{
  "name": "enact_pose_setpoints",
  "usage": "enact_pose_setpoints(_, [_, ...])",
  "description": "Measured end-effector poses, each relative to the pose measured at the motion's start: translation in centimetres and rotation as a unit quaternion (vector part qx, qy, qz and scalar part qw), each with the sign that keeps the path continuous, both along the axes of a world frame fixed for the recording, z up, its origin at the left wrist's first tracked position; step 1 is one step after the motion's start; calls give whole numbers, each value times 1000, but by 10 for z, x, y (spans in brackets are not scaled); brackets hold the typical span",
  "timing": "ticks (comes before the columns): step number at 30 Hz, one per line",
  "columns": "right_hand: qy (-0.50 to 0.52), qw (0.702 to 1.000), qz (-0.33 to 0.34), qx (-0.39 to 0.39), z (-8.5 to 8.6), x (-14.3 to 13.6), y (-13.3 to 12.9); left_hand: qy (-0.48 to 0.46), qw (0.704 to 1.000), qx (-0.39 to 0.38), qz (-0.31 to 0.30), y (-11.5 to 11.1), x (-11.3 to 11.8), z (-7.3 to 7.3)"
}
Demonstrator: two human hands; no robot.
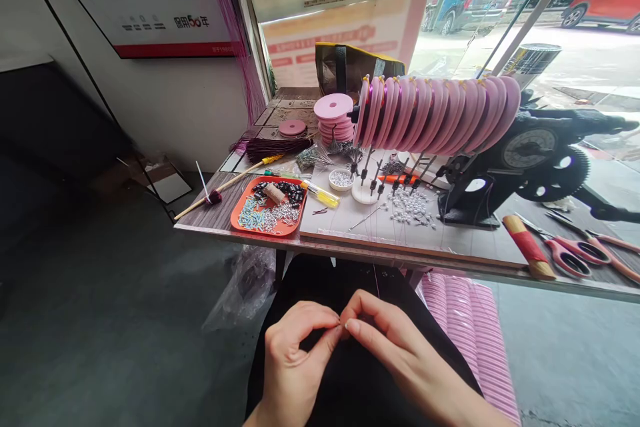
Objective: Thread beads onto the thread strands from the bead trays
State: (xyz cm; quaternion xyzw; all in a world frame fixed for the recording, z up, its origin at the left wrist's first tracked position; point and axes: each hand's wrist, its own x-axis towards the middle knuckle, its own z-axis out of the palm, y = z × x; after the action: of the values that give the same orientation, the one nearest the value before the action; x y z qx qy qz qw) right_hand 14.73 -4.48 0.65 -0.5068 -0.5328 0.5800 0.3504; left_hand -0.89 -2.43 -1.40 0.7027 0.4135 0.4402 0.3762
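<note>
Above my black-clad lap, my left hand (299,353) pinches with thumb and forefinger. My right hand (395,340) meets it fingertip to fingertip, also closed in a pinch. Whatever lies between the fingertips is too small to make out. A thin thread (377,280) runs down from the table edge behind my right hand; where it ends is hidden. In front of the hands, on the table, stands a dark metal winding machine (480,167) with a row of pink spools (440,113). Loose white beads (413,207) lie beneath the spools.
At the left of the table sits an orange tray (235,219) of mixed beads, near a wooden stick (225,185). Scissors (575,257) lie at the right beside a red-wrapped wooden piece (529,247). Stacked pink spools (334,107) stand behind. A pink-ribbed bundle (470,327) is below the table.
</note>
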Motion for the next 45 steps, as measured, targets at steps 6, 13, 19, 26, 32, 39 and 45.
enact_pose_setpoints(6, [1,1000,0,4,-1,-1,-1,7,1000,10,1,0,0,1])
enact_pose_setpoints(13, [-3,1000,0,6,0,-2,2,13,1000,22,-1,-1,-1,1])
enact_pose_setpoints(19, [-34,999,9,11,3,-3,2,33,997,76,5,1,1,2])
enact_pose_setpoints(26, [-81,996,21,37,4,-6,2,52,987,150,16,2,2,6])
enact_pose_setpoints(32, [-108,991,46,58,7,1,3,73,985,156,16,4,3,6])
enact_pose_setpoints(39, [-384,884,-143,226,17,55,46,74,996,-2,58,9,-2,2])
enact_pose_setpoints(45, [-557,789,-127,225,6,65,81,57,995,-43,62,9,-2,0])
